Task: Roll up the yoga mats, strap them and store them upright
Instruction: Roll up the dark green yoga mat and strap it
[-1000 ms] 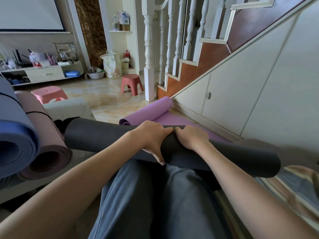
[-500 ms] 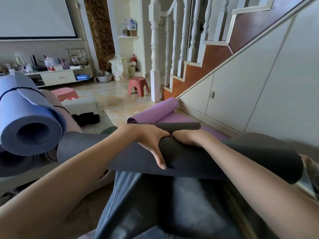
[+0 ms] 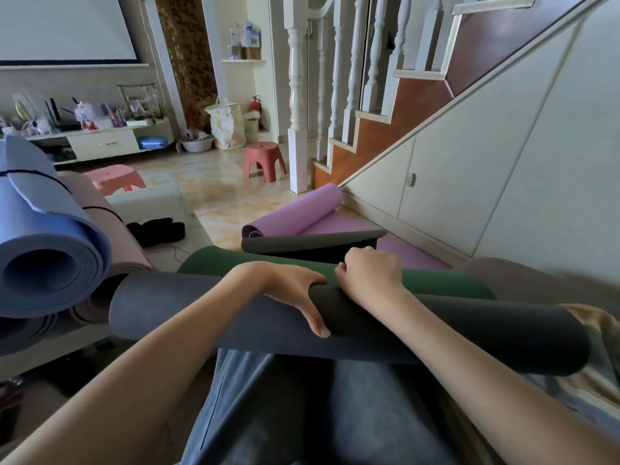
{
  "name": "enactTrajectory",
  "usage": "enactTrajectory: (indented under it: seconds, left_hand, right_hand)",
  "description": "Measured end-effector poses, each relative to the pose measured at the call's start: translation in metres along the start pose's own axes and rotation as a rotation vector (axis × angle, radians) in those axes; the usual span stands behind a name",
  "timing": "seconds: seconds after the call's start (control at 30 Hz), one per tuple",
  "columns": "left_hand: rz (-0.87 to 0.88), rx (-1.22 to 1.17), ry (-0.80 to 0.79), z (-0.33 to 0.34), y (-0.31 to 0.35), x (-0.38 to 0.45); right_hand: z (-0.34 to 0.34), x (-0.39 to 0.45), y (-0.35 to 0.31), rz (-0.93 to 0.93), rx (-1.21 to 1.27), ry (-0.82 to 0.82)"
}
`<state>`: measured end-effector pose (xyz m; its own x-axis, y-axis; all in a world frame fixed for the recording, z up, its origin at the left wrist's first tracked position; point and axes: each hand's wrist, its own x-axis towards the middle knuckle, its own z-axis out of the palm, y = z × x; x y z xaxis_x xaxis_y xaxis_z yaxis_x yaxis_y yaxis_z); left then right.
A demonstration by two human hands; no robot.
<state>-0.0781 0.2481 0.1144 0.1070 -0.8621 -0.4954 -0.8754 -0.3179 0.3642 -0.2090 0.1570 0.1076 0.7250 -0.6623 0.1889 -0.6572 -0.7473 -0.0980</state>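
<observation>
A dark grey rolled mat (image 3: pixel 453 333) lies crosswise over my lap, its green inner side (image 3: pixel 235 263) showing beyond the roll and its far end (image 3: pixel 302 245) curled on the floor. My left hand (image 3: pixel 295 290) grips the roll at its middle, thumb hanging down the near side. My right hand (image 3: pixel 372 276) sits right beside it, fingers curled over the top of the roll. A purple mat (image 3: pixel 302 218) lies partly rolled on the floor beyond. A blue rolled mat (image 3: pixel 50 260) and a pink rolled mat (image 3: pixel 100 216) rest at my left, each with a thin black strap.
The white cabinet wall under the stairs (image 3: pixel 486 182) runs along the right. A red stool (image 3: pixel 265 159) and a pink stool (image 3: pixel 114 179) stand on the tiled floor. A white box (image 3: pixel 151 203) with black items (image 3: pixel 157 229) beside it sits left of centre.
The roll has risen toward me and unrolled a little, so the green inner side and the mat's curled far end now show. Both hands stay at the roll's middle.
</observation>
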Motion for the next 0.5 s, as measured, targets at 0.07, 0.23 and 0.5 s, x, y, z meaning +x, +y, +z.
enactTrajectory:
  seconds: [0.07, 0.23, 0.5]
  left_hand:
    - [0.002, -0.051, -0.039, -0.003, -0.004, 0.004]
    - [-0.031, -0.136, -0.087, -0.008, -0.002, 0.013]
    - [0.065, -0.039, 0.169, -0.002, -0.010, 0.012]
  right_hand:
    - [0.009, -0.006, -0.003, 0.019, 0.098, -0.051]
    - [0.025, 0.011, 0.006, 0.101, 0.271, -0.308]
    - [0.041, 0.027, 0.009, 0.114, 0.294, -0.265]
